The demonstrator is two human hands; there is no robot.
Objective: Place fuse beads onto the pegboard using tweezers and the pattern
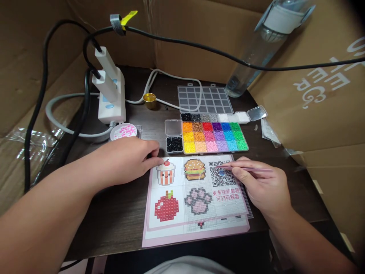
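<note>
My right hand (261,186) is closed around a pair of pink tweezers (251,168), their tips pointing left above the QR code on the pattern sheet (168,243). My left hand (128,158) rests at the sheet's upper left corner; its thumb lies on the edge by the cupcake picture, the index finger is bent and apart from the thumb, and the other fingers are hidden. Pixel pictures of a cupcake, burger, apple and paw are printed on the sheet. A clear pegboard (226,213) covers its right part.
Beyond the sheet lie a sorted bead box (215,137), a small box of black beads (174,144) and an empty-looking divided lid (205,99). A dish of pink and white beads (125,131), a gold cup (149,101), a power strip (112,102) and a bottle (253,57) stand around.
</note>
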